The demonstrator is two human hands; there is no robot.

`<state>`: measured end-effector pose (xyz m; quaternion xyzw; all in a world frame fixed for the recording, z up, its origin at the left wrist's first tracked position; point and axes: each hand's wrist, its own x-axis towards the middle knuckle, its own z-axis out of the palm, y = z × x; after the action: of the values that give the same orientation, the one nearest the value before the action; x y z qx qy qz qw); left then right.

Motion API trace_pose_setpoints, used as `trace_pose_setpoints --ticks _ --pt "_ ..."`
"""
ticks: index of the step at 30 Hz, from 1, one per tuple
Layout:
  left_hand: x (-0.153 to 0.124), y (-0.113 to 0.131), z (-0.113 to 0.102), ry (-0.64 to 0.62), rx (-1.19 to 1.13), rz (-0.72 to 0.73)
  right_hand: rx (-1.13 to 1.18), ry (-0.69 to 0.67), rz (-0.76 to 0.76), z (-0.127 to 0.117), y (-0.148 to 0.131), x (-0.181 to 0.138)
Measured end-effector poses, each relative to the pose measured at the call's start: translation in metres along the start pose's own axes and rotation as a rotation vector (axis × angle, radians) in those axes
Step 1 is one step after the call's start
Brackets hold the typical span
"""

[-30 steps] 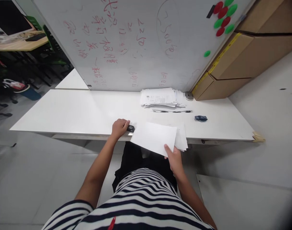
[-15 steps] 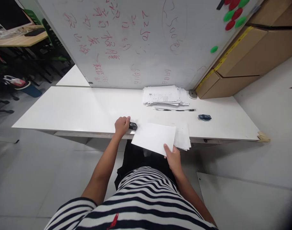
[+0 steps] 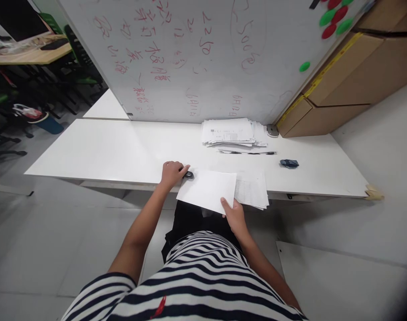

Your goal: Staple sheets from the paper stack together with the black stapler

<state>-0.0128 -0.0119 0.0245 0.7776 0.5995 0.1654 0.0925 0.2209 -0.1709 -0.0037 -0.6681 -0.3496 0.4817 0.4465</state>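
from where i stand, taking twelve o'clock as the whiteboard [image 3: 217, 89] and six as the person's striped shirt [image 3: 203, 281], the white sheet [image 3: 206, 187] sits at the near edge of the white desk [image 3: 123, 147], its lower part hanging out past that edge. its long axis runs nearly nine to three, with the right-hand end dipping a touch toward four.

the right hand [image 3: 235, 216] has the sheet pinched at its four o'clock corner, thumb on top and fingers beneath, the thumb pointing toward eleven.

the left hand [image 3: 172, 174] is curled over a black tool [image 3: 189, 174] just off the sheet's ten o'clock corner, thumb reaching out toward two. most of the tool is hidden, so i cannot tell how tight that hold is. the end that shows points at about four, toward the sheet, and its long axis seems to lie ten to four; whether it touches the paper i cannot tell.

at three o'clock, right beside the white sheet, lie printed sheets [image 3: 252, 191]. a paper stack [image 3: 228, 130] rests at one o'clock, up against the board, with a thin strip [image 3: 246, 152] lying nine to three just in front of it. a dark blue object [image 3: 289, 163] is out toward two.
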Motion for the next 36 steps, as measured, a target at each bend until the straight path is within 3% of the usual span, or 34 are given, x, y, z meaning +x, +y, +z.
trace_pose_setpoints --ticks 5,10,13,16,20,23,25,29,36 --pt "0.017 0.018 -0.01 -0.032 -0.093 0.028 0.033 -0.018 -0.002 -0.001 0.004 0.0" --pt "0.029 0.031 0.021 0.01 0.053 -0.062 0.021 -0.02 0.016 -0.002 0.002 -0.002" --pt "0.028 0.031 0.036 0.024 0.13 -0.038 0.008 -0.027 0.011 -0.002 -0.002 -0.003" --pt "0.028 0.028 0.036 0.001 0.114 -0.018 0.009 -0.032 0.004 -0.001 -0.004 -0.004" --pt "0.029 0.024 0.019 -0.004 -0.085 -0.088 -0.005 -0.03 -0.01 0.001 -0.005 -0.003" --pt "0.022 0.019 0.005 0.063 -0.302 -0.036 0.004 -0.03 -0.026 -0.001 -0.004 -0.002" --pt "0.014 0.013 0.001 0.143 -0.319 -0.004 0.003 -0.033 -0.04 -0.002 -0.003 -0.002" --pt "0.005 -0.004 0.008 0.223 -0.152 -0.137 -0.024 -0.042 -0.065 -0.004 -0.002 -0.001" --pt "0.008 -0.02 0.025 0.258 -0.271 -0.276 -0.045 -0.018 -0.066 -0.02 -0.02 -0.006"
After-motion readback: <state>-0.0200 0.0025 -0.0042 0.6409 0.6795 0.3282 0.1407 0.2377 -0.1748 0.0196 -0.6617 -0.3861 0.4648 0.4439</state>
